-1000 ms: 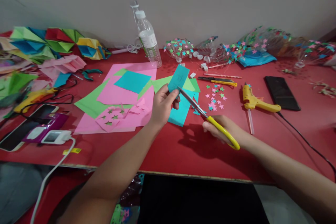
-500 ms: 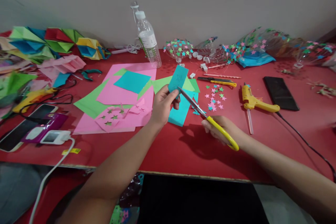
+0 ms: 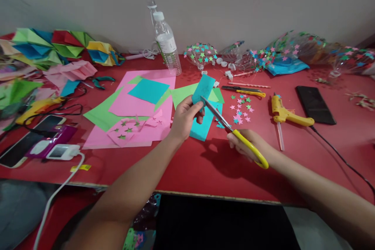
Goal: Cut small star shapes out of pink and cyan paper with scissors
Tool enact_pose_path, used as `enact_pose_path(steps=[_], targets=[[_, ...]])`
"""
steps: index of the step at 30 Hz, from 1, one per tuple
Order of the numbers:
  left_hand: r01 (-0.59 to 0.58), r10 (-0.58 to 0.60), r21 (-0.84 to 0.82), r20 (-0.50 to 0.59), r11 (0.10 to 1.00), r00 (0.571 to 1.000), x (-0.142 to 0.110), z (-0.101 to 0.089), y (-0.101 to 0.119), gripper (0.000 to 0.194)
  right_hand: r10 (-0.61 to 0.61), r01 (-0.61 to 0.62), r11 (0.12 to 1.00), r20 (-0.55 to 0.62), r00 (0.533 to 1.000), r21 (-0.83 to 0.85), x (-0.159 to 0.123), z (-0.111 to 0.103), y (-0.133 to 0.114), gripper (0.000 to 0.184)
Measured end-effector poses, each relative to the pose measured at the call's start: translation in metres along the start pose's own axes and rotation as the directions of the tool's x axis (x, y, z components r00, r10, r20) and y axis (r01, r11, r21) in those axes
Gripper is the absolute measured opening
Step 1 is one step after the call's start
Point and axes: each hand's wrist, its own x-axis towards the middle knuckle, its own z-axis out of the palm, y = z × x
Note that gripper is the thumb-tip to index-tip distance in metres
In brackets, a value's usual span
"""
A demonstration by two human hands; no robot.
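My left hand (image 3: 184, 116) pinches a small teal paper strip (image 3: 204, 87) and holds it upright above the red table (image 3: 187, 164). My right hand (image 3: 249, 145) grips yellow-handled scissors (image 3: 234, 131); their blade tips touch the strip's lower edge, next to my left thumb. Under the strip lies another teal sheet (image 3: 202, 125). Several small cut paper stars (image 3: 240, 108) in pink, green and blue lie just right of the scissors.
Pink, green and teal sheets (image 3: 137, 105) lie left of centre. A water bottle (image 3: 166, 45), a yellow glue gun (image 3: 283, 114) with cord, a black phone (image 3: 315, 104), a cutter (image 3: 244, 91), folded paper shapes (image 3: 58, 49) and star-covered plastic (image 3: 293, 49) ring the table. Phones and a charger (image 3: 43, 144) sit left.
The teal strip in my left hand has tilted slightly to the right and the scissors have shifted a little with it; the view has nudged right.
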Motion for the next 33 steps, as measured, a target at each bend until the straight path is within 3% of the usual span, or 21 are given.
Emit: enact_pose_path(steps=[19,24,28,33], targets=[[0.017,-0.017,-0.007,-0.004,1.0,1.0,0.001,0.0,0.001,0.014,0.014,-0.014,1.0,-0.021,1.0,0.018,0.003,0.0,0.003,0.047],[-0.032,0.032,0.087,-0.001,0.996,0.999,0.003,-0.006,0.007,0.016,0.015,-0.015,1.0,0.03,0.999,-0.018,0.002,-0.006,-0.003,0.047],[-0.089,0.097,0.119,-0.065,0.989,0.993,0.006,-0.011,0.008,0.017,0.026,-0.029,0.998,0.061,0.998,0.062,0.001,-0.007,-0.007,0.05],[-0.022,0.022,0.008,-0.037,1.0,0.999,0.003,-0.005,0.005,0.014,0.071,-0.086,0.983,0.098,0.993,0.162,0.0,-0.004,-0.003,0.052]])
